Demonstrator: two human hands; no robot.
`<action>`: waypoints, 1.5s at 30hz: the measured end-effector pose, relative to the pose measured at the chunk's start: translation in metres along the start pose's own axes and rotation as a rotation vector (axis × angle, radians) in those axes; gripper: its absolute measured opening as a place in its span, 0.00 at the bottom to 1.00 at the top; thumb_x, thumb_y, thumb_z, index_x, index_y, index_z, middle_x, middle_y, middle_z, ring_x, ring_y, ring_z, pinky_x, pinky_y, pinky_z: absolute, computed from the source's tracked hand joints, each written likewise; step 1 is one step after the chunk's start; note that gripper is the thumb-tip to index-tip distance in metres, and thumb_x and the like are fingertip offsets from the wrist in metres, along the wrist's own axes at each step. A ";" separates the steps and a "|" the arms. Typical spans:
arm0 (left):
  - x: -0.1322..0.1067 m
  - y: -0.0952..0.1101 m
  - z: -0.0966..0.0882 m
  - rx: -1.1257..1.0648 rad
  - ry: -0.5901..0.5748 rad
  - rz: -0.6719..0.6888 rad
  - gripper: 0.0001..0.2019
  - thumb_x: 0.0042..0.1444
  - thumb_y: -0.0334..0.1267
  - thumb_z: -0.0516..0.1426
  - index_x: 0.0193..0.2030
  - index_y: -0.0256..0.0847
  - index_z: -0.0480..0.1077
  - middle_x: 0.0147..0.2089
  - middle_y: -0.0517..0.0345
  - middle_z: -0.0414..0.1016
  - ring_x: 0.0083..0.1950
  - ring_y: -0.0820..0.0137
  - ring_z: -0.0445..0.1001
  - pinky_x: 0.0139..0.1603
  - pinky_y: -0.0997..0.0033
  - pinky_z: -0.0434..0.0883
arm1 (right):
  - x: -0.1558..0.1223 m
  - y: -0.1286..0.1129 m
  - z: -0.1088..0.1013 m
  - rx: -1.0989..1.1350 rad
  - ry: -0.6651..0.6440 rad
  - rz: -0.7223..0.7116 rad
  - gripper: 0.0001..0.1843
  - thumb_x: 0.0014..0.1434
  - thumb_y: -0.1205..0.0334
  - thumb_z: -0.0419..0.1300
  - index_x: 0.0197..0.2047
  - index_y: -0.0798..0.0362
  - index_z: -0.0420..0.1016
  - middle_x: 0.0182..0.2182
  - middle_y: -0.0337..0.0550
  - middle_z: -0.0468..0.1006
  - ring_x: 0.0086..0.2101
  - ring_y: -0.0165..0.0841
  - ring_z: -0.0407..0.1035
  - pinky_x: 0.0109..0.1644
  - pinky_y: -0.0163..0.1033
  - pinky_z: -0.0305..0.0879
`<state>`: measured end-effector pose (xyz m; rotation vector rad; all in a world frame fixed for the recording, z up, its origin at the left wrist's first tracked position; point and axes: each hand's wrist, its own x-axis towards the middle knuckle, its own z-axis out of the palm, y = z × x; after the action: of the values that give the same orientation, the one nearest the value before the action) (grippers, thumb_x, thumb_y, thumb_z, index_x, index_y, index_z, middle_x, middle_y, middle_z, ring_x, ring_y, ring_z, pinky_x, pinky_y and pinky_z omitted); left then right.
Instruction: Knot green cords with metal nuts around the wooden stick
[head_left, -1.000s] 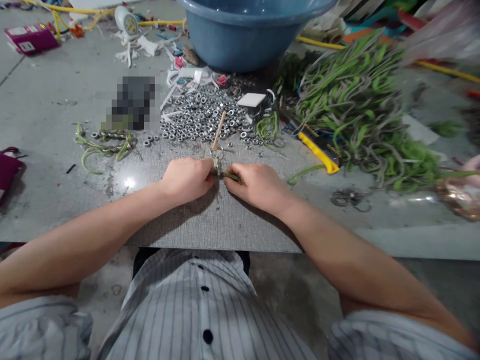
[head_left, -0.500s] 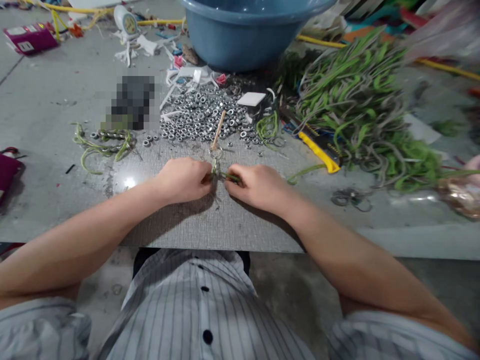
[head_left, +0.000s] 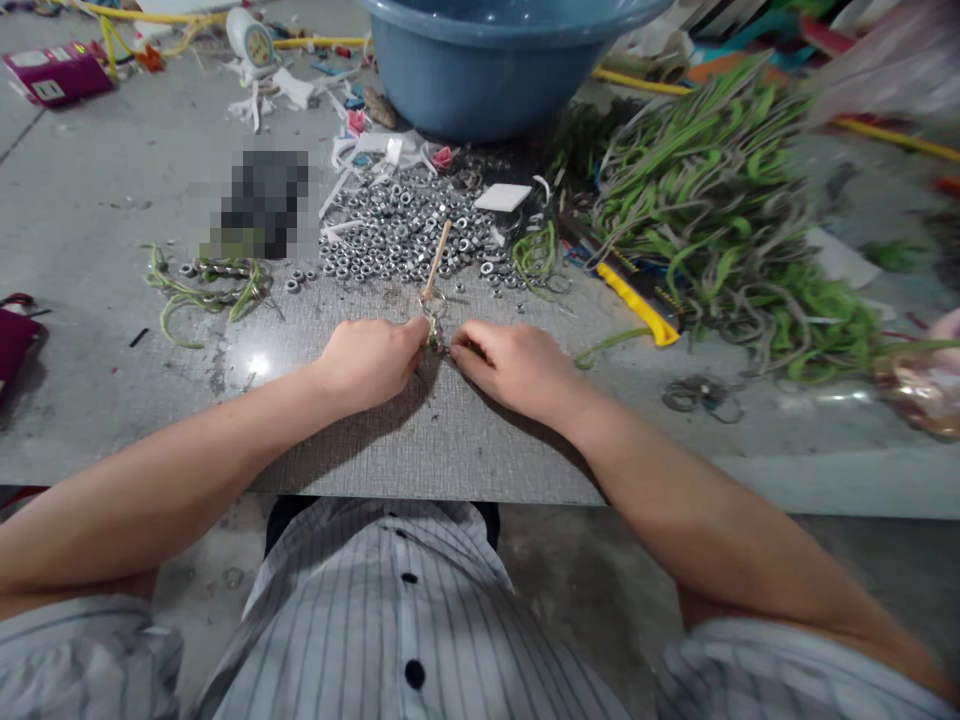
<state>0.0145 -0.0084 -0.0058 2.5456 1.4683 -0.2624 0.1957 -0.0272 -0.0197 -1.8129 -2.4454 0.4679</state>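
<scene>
My left hand and my right hand rest close together on the grey table, fingers curled into pinches. Between the fingertips sits a short green wire threaded through small metal nuts; both hands grip it. Just beyond it a thin wooden stick leans out of a heap of silver nuts. A green wire strung with nuts lies to the left.
A blue basin stands at the back. A big tangle of green and grey wires fills the right side, with a yellow-handled cutter beside it. A pink box and white scraps lie far left.
My hands have drawn closer together. The green wire end that stuck out toward my right hand is now mostly covered by the fingers.
</scene>
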 end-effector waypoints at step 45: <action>0.001 -0.008 -0.013 0.011 -0.085 0.151 0.13 0.55 0.36 0.49 0.39 0.42 0.74 0.29 0.55 0.76 0.32 0.65 0.74 0.28 0.71 0.58 | -0.003 -0.005 -0.013 -0.085 -0.197 -0.116 0.08 0.56 0.61 0.53 0.28 0.51 0.71 0.22 0.39 0.71 0.25 0.30 0.60 0.29 0.36 0.45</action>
<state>0.0092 0.0001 0.0063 2.6032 1.2404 -0.3522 0.1952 -0.0288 -0.0054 -1.7185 -2.7223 0.5665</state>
